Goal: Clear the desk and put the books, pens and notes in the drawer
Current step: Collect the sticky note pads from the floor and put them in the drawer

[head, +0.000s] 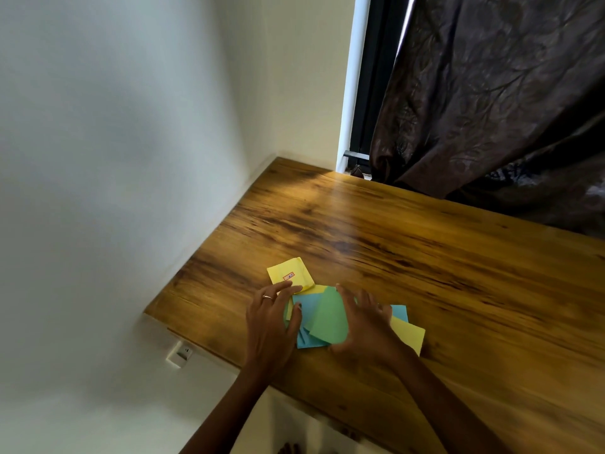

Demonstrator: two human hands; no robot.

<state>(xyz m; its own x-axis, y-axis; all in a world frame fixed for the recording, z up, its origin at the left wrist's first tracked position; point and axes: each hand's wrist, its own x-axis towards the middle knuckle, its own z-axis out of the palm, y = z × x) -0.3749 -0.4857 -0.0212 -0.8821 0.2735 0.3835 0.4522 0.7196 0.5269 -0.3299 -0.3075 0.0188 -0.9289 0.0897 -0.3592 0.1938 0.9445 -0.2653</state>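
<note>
We have both hands flat over a loose heap of square paper notes in yellow, blue and green [322, 317], which lies near the front left corner of the brown wood-grain desk [442, 257]. Our left hand [270, 326] rests on the heap's left edge with fingers spread and nearly straight, a thin ring on one finger, its fingertips reaching onto a yellow note pad with a small red label [288, 273] that sits at the far-left end of the pile. Our right hand [366, 326] covers the right side, fingers also spread and only lightly bent, with a blue sheet and a yellow sheet sticking out beyond it. Neither hand grips anything; the palms bracket the pile from both sides, which we judge is meant to sweep the scattered sheets together into one stack that can be lifted in a single grab. The green sheet on top seems to bow upward between the hands, though the frame is too soft to be sure. No books or pens show on the desk, so the notes look like what is left to clear. The drawer is not visible from here; it may lie under the front edge. A white wall [114, 191] runs along the left, with a small white wall socket [179, 353] below the desk, and a dark brown patterned curtain [491, 109] hangs behind it.
</note>
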